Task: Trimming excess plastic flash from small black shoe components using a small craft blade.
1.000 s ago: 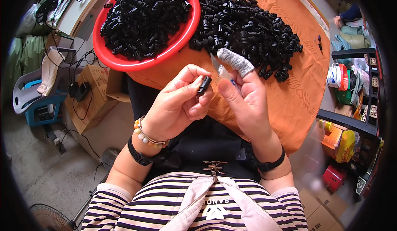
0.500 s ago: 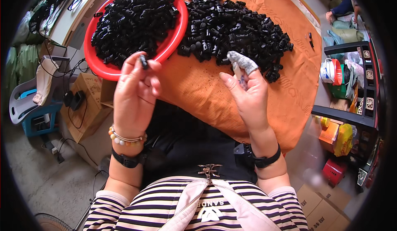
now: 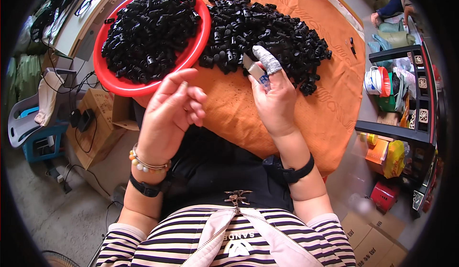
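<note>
My left hand (image 3: 173, 105) is near the red basin's (image 3: 206, 33) lower rim, fingers loosely apart, with nothing visible in them. Small black cylindrical plastic parts (image 3: 148, 37) heap up in that basin. A larger loose pile of the same black parts (image 3: 267, 33) lies to its right. In front of this pile, my right hand (image 3: 275, 95) pinches a small blade (image 3: 253, 68) with a pale, blue-marked wrapped grip. A grey knitted cover (image 3: 267, 59) sheathes the index finger of that hand.
An orange cloth (image 3: 229, 104) covers the table, with two small black bits (image 3: 352, 46) at its right. A grey chair (image 3: 28, 109) and cardboard box (image 3: 93, 123) stand left. A dark shelf rack (image 3: 397, 128) is on the right, with a person's arm beyond it.
The small black part is gone from my left hand, whose fingers have parted. My right hand has moved left and turned, so the blade now shows. The view has shifted slightly.
</note>
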